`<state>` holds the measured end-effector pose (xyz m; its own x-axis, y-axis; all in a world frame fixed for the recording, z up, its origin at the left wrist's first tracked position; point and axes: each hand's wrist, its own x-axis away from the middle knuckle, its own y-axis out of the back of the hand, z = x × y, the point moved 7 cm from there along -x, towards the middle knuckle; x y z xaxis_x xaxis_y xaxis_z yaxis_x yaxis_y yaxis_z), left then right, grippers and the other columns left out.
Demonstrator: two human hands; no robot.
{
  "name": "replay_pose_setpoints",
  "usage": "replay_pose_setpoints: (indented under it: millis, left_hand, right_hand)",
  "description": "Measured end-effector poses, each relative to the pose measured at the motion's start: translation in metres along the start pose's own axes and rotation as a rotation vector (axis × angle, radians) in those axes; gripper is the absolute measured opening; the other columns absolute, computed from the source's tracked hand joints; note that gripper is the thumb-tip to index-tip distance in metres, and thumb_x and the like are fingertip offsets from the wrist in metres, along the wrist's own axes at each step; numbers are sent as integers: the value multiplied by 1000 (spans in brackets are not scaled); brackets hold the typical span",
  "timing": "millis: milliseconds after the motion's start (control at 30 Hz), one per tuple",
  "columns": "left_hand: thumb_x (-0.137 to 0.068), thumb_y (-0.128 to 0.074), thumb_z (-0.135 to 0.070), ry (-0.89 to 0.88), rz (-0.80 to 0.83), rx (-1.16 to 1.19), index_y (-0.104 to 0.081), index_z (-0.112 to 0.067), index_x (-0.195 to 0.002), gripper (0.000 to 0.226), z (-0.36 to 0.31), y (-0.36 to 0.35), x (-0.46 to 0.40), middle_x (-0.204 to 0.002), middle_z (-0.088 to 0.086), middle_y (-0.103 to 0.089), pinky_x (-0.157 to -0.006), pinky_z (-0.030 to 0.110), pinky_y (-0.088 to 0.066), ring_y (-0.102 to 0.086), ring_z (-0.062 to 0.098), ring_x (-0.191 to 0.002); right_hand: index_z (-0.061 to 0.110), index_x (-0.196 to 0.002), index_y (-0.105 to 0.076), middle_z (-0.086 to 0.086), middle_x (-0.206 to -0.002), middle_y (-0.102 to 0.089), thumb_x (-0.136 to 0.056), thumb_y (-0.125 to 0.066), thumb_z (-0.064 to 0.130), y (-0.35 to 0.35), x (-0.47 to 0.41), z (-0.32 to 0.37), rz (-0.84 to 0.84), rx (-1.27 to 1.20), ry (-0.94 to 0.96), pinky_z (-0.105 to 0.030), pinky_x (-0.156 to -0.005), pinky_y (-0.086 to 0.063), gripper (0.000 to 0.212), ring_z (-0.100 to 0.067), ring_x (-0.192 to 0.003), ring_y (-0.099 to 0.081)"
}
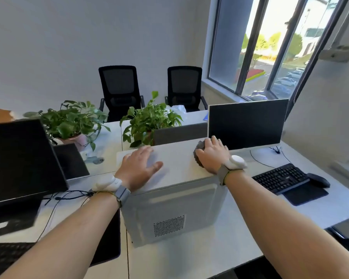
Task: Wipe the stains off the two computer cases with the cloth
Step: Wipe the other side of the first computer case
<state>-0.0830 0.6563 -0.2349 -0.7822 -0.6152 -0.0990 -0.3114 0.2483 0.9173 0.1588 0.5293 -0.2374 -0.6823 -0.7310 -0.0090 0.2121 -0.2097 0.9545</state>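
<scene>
Cloth [197,153] lay atop the white computer case [175,198], grasped by the right hand [211,155]; left hand [138,168] rested flat, fingers released, beside it.

White counter [240,228] carrying a white computer case [175,210] at centre. To its right: a monitor [247,122], a black keyboard [281,178], a mouse [318,179] on a dark mouse pad [304,196]. To its left: a second monitor [20,160], two potted plants [73,121] [149,119], loose cables [69,195].
</scene>
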Motion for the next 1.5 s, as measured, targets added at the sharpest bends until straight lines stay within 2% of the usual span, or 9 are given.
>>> replay_pose_setpoints:
  millis: [267, 367, 500, 700, 800, 933, 1067, 1167, 1500]
  left_hand:
    - [-90, -50, -67, 321, -230, 979, -71, -14, -123, 65, 43, 20, 0, -130, 1, -68, -116, 38, -38, -57, 17, -128]
    - [-107, -48, -35, 479, -442, 1302, -70, -8, -105, 34, 65, 35, 6, -107, 9, -71, -102, 34, -47, -64, 22, -108]
    - [-98, -53, -17, 560, -655, 1045, -71, -13, -87, 22, 80, 70, 14, -90, 7, -71, -80, 37, -47, -61, 23, -89]
    - [-100, -51, -14, 377, -420, 740, -73, -17, -93, 23, 9, 70, -12, -88, 8, -67, -68, 29, -43, -55, 16, -78]
    - [-100, -53, -19, 332, -299, 493, -72, -17, -104, 20, -20, 45, -13, -84, -1, -68, -72, 32, -47, -62, 20, -82]
    - [-99, -56, -44, 267, -129, 120, -61, -17, -133, 43, -53, 8, 0, -137, 6, -57, -109, 42, -41, -52, 26, -128]
    - [-88, -66, -60, 364, -225, 59, -61, -19, -96, 42, -81, 1, 30, -98, -2, -61, -79, 36, -46, -57, 22, -95]
    - [-90, -64, -54, 466, -52, 121, -51, -13, -65, 50, -87, -20, 43, -63, 1, -51, -55, 31, -33, -54, 27, -66]
    - [-83, -65, -74, 443, -92, 97, -56, -9, -68, 68, -95, -23, 55, -67, 5, -58, -62, 34, -41, -57, 27, -70]
  right_hand:
    - [30, -144, -45, -11, -161, -30, -90, -26, 60, -52, 7, 143, 118, 81, 446, -50, -120, -23, 65, -32, -147, -24]
    - [35, -143, -48, -6, -159, -35, -87, -32, 58, -73, 41, 204, 132, 86, 634, -47, -117, -25, 62, -30, -146, -26]
    - [41, -141, -52, 6, -159, -37, -92, -43, 49, -86, 82, 248, 193, 95, 897, -43, -116, -26, 50, -22, -144, -28]
    - [33, -149, -49, -3, -162, -36, -93, -47, 31, -62, 112, 192, 299, 38, 1137, -41, -124, -20, 56, -23, -150, -28]
    - [27, -154, -44, -5, -163, -34, -93, -45, 31, -35, 82, 121, 309, 39, 1008, -39, -124, -21, 61, -24, -149, -30]
    - [22, -156, -36, -3, -160, -33, -100, -45, 30, 3, 6, 36, 236, 107, 653, -40, -120, -25, 57, -28, -147, -33]
    - [21, -151, -40, -7, -156, -40, -102, -38, 33, 11, -46, 16, 221, 180, 406, -39, -114, -35, 50, -29, -144, -36]
    - [24, -144, -47, -8, -143, -50, -99, -35, 37, 6, -52, 20, 202, 148, 328, -42, -104, -43, 48, -33, -131, -45]
    - [22, -143, -48, -12, -135, -54, -97, -34, 42, 18, -26, 10, 142, 158, 266, -44, -96, -47, 52, -35, -123, -49]
